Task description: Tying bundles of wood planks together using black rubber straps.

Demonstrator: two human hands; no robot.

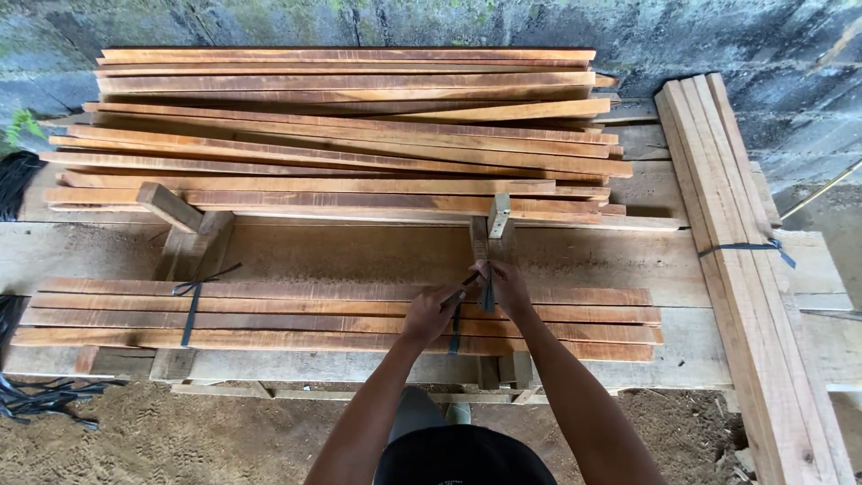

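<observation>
2 hands, left hand (pixel 429 312) and right hand (pixel 508 286), each grip pinched shut on the dark strap (pixel 486 292) round the near slat bundle (pixel 341 316) on the worktop (pixel 359 251); best cinched tight, ends pulled evenly apart.

Rough grey concrete wall (pixel 736 36) behind, mossy patches. Wide plank desk (pixel 359 251) below it. Sawdust-strewn dirt floor (pixel 180 440) in front. Soft daylight, green leaves (pixel 20 126) at left.
</observation>
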